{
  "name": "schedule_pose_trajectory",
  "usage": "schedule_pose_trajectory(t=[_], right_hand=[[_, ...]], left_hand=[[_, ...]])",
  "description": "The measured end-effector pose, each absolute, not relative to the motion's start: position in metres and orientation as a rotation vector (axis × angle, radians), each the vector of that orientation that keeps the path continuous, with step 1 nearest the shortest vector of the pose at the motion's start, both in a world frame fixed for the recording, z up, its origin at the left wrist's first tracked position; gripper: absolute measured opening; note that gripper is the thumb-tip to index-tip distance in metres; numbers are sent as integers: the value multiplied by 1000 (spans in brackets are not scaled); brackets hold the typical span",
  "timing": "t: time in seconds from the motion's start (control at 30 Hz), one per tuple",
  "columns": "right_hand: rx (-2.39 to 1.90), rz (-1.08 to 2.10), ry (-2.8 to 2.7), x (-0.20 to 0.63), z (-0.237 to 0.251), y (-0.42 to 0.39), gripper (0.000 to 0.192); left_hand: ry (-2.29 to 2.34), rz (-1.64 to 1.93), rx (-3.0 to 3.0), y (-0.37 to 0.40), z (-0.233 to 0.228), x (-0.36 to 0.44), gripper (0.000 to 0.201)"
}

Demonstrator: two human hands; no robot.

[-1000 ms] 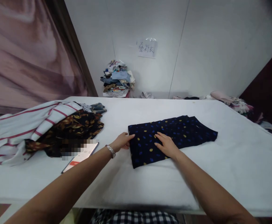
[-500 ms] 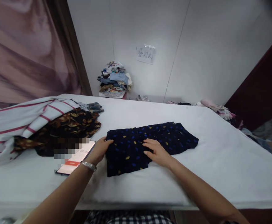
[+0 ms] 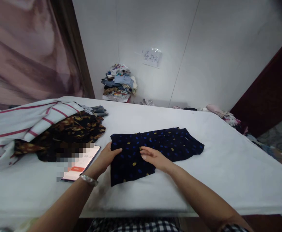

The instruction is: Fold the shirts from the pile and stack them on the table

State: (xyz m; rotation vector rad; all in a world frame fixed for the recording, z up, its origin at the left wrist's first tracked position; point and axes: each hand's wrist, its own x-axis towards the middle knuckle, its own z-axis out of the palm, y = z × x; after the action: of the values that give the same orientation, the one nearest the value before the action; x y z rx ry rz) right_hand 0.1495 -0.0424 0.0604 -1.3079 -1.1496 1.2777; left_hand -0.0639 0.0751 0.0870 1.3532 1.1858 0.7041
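Note:
A folded dark navy garment with blue and yellow spots (image 3: 160, 146) lies flat in the middle of the white table (image 3: 228, 167). My left hand (image 3: 105, 158), with a metal bracelet at the wrist, rests on the garment's left edge, thumb over the cloth. My right hand (image 3: 153, 157) lies palm down on the garment near its middle, fingers stretched out and pointing left. Neither hand lifts the cloth.
A phone (image 3: 80, 163) lies on the table just left of my left hand. Beyond it are a dark leaf-print garment (image 3: 70, 132) and a white red-striped cloth (image 3: 20, 122). A pile of clothes (image 3: 118, 82) stands against the far wall.
My right hand has slid leftward over the garment toward my left hand. My left hand has moved slightly further onto the cloth's left edge. The view has shifted a little.

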Motion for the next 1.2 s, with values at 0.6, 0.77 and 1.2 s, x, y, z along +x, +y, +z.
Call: schedule_pose_trajectory(t=[0.6,0.77,1.2], right_hand=[[-1379,1062,-404,281,54,-109,61],[-1443,921,-421,277,50,-102,61],[-1487,809,-399,279,35,-105,36]], left_hand=[[761,597,2390,47,61,58,53],[467,502,2735,9,44,62,70],[323,440,2879,10,34,79,39]])
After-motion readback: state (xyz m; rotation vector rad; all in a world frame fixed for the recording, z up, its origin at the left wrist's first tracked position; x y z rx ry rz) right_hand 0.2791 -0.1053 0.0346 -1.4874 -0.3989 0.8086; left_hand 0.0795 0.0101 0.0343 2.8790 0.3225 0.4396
